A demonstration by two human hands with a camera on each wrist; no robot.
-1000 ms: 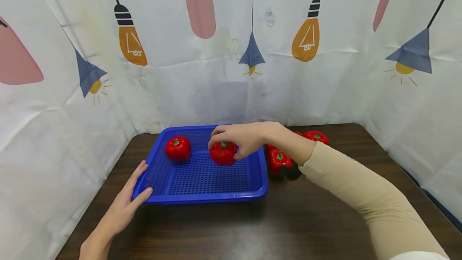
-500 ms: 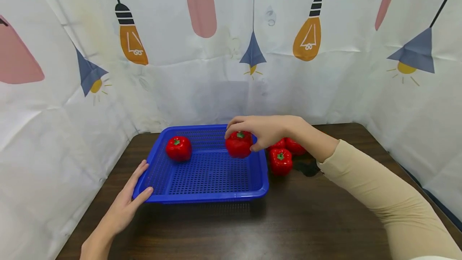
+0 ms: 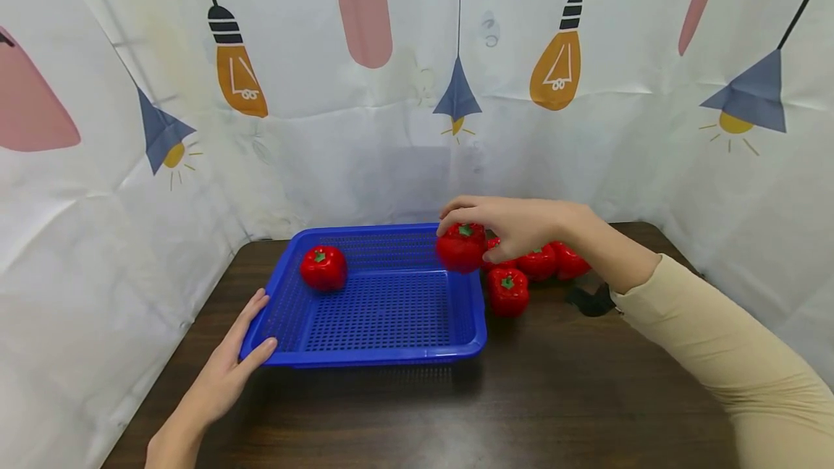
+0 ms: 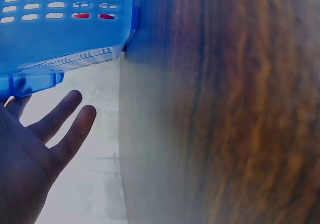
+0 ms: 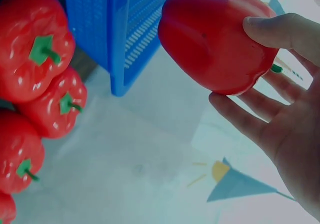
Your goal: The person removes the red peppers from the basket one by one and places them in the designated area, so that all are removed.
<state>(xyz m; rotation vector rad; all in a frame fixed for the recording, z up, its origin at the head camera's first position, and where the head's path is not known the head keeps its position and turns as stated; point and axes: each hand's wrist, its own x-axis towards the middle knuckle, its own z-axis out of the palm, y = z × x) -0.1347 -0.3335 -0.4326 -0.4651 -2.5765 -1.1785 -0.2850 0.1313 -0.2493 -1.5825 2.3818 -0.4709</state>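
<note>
My right hand [image 3: 504, 223] grips a red bell pepper [image 3: 461, 248] from above, over the right rim of the blue basket [image 3: 384, 357]. In the right wrist view, thumb and fingertips pinch the held pepper [image 5: 215, 41] near its stem end, well above the table. Another red bell pepper [image 3: 323, 268] sits inside the basket at the back left. My left hand [image 3: 218, 375] rests at the basket's front left corner, thumb at the front rim and fingers along the left side. In the left wrist view, that hand [image 4: 35, 144] shows its fingers spread, nearly straight, beneath the rim.
Right of the basket stand several more red bell peppers, one nearest the front [image 3: 508, 292], others behind [image 3: 537, 264]. A dark object [image 3: 591, 301] lies under the right forearm. The brown table [image 3: 521, 396] meets a patterned white curtain [image 3: 365, 165] at the back and sides.
My right hand has moved right and up with the bell pepper, from over the middle of the basket to its right rim. The left hand and the basket stay in place.
</note>
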